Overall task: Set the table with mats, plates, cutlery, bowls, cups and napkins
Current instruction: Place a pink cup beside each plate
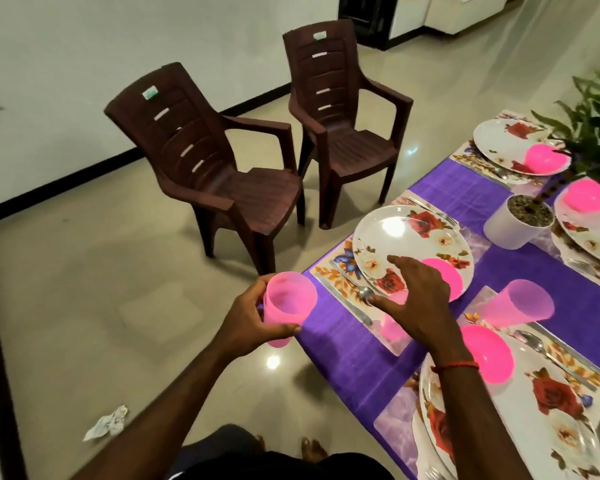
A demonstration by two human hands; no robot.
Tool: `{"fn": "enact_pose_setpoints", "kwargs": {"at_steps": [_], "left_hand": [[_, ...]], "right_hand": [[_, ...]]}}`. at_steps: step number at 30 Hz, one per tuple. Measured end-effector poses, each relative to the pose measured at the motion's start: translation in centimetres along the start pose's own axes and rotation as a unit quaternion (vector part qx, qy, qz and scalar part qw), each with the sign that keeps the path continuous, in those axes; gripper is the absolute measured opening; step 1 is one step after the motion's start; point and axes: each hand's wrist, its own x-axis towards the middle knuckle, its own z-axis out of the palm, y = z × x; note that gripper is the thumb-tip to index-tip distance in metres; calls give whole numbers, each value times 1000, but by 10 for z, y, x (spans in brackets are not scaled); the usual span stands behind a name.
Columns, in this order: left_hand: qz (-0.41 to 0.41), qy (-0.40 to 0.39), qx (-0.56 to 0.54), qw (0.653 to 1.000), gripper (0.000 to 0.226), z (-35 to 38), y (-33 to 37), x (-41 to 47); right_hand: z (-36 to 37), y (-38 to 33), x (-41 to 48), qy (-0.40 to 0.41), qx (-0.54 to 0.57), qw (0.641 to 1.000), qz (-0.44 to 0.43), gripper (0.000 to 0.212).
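Observation:
My left hand [253, 320] grips a translucent pink cup [288, 306] off the table's left edge, over the floor. My right hand [420, 299] hovers over a second pink cup [392, 330] standing on the floral mat [333, 268], with thumb and index finger spread straight; its other fingers are hidden. On that mat lie a floral plate [388, 233] carrying a pink bowl [444, 271], and a spoon [364, 292]. The nearer setting has a pink cup [520, 306], a pink bowl [489, 355] and a plate [534, 410].
A purple cloth [343, 351] covers the table. A white plant pot [513, 223] stands mid-table, with two more plate-and-bowl settings behind it. Two brown plastic chairs [229, 174] [340, 123] stand on the floor to the left. Crumpled paper [108, 422] lies by my feet.

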Motion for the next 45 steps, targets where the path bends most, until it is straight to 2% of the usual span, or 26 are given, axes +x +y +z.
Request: {"fn": "enact_pose_setpoints", "kwargs": {"at_steps": [4, 7, 11, 14, 17, 23, 30, 38, 45], "left_hand": [[-4, 18, -3, 1000, 87, -17, -7, 3], [-2, 28, -1, 1000, 86, -36, -13, 8], [0, 3, 27, 1000, 95, -76, -31, 19], [0, -18, 50, 999, 105, -114, -45, 24], [15, -29, 63, 998, 103, -153, -55, 30], [35, -42, 66, 996, 94, -213, -67, 53], [37, -76, 60, 995, 83, -242, -70, 88], [40, -131, 68, 988, 88, -251, -73, 164], [63, -186, 96, 976, 86, -258, -64, 260]], "right_hand": [[7, -74, 16, 27, 78, 990, -113, 67], [23, -134, 19, -46, 109, 976, -181, 76], [65, -203, 24, -159, 25, 960, -228, 87], [91, -236, 31, -174, 3, 957, -231, 88], [104, -266, 44, -170, -18, 956, -237, 89], [115, -313, 68, -140, -5, 968, -211, 90], [110, -327, 100, -127, 9, 976, -178, 93], [114, -313, 158, -98, 31, 986, -130, 93], [117, -289, 227, -52, 94, 992, -66, 94]]}}
